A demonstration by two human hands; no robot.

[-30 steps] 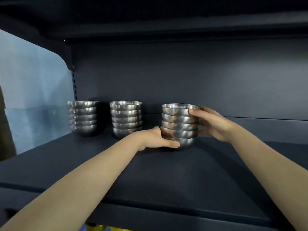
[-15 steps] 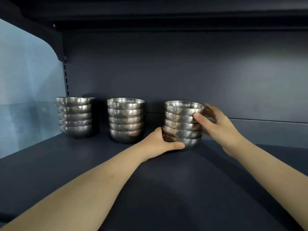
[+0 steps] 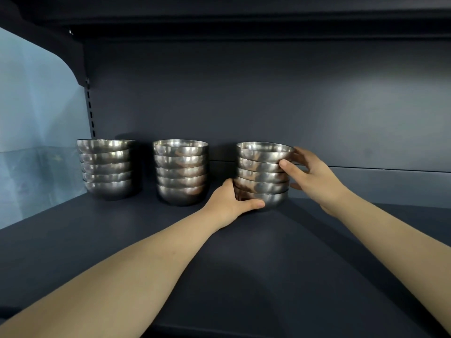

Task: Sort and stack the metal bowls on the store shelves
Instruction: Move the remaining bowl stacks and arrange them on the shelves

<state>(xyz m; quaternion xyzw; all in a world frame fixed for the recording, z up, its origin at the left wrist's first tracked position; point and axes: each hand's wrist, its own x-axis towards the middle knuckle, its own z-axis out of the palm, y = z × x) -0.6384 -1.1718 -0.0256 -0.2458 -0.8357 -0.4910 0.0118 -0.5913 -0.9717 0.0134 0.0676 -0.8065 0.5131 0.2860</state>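
Observation:
Three stacks of shiny metal bowls stand in a row at the back of a dark shelf point(image 3: 122, 240). The left stack point(image 3: 107, 168) and the middle stack point(image 3: 181, 170) stand free. Both my hands hold the right stack point(image 3: 262, 173), which rests on the shelf. My left hand point(image 3: 230, 203) grips its bottom bowl from the left, thumb across the front. My right hand point(image 3: 310, 176) wraps the upper bowls from the right, its thumb on the second bowl from the top. The bowls in this stack sit slightly tilted.
The shelf's dark back panel point(image 3: 268, 98) rises right behind the stacks, and another shelf point(image 3: 244, 18) hangs overhead. A slotted upright point(image 3: 89, 111) and a pale blue wall point(image 3: 36, 118) close the left side. Bare shelf stretches to the right of the held stack.
The view has moved in closer and a little right. The right stack has shifted slightly toward the back with both hands still on it; my right thumb sits lower on the stack.

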